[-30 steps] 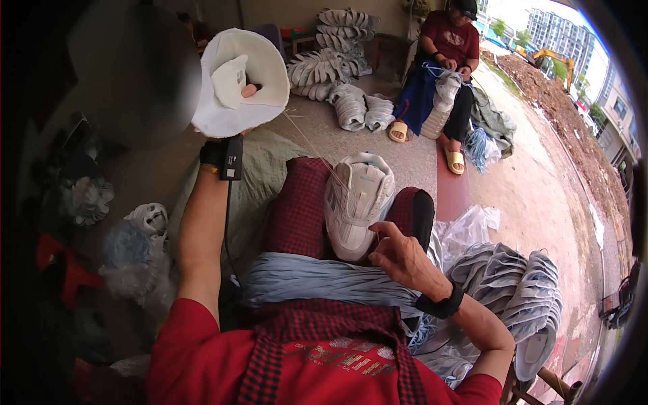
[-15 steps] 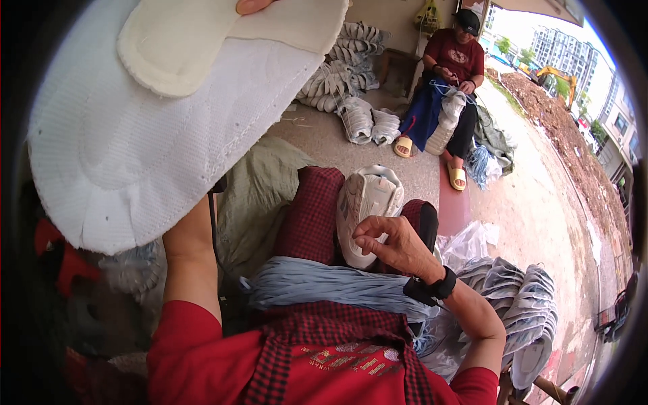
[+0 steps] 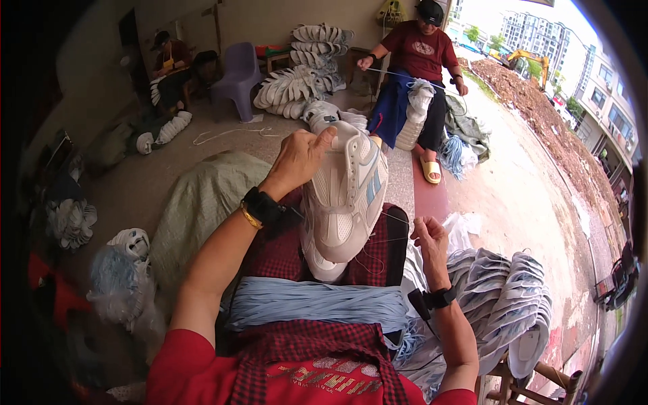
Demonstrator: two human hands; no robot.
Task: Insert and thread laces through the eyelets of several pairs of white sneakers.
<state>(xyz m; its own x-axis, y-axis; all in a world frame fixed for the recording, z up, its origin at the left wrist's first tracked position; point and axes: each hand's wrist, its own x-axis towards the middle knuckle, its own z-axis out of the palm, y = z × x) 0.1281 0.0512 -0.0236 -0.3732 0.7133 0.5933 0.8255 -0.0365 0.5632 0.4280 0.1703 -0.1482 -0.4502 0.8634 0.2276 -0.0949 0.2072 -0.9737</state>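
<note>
Above my lap is a white shoe upper (image 3: 343,196) with mesh, a pale blue side stripe and its toe toward me. My left hand (image 3: 302,156) grips its far left edge, thumb up. Beneath its toe shows another white shoe (image 3: 325,268), mostly covered. To the right, my right hand (image 3: 430,236) is closed in a pinch on a thin thread (image 3: 393,239) that runs toward the upper. Across my lap, nearer me, lies a bundle of light blue laces (image 3: 317,300).
Stacked white uppers (image 3: 503,304) lie at my right, beside a wooden frame (image 3: 540,378). A greenish sack (image 3: 202,202) is at my left. Ahead sits a co-worker (image 3: 422,50) pulling a lace, near more piled uppers (image 3: 297,88); another person (image 3: 169,64) sits far left beyond a purple chair (image 3: 237,77).
My left hand has come down from close to the camera, and the white piece there is gone from view. An upper now covers the lap shoe. My right hand has moved right, drawing thread.
</note>
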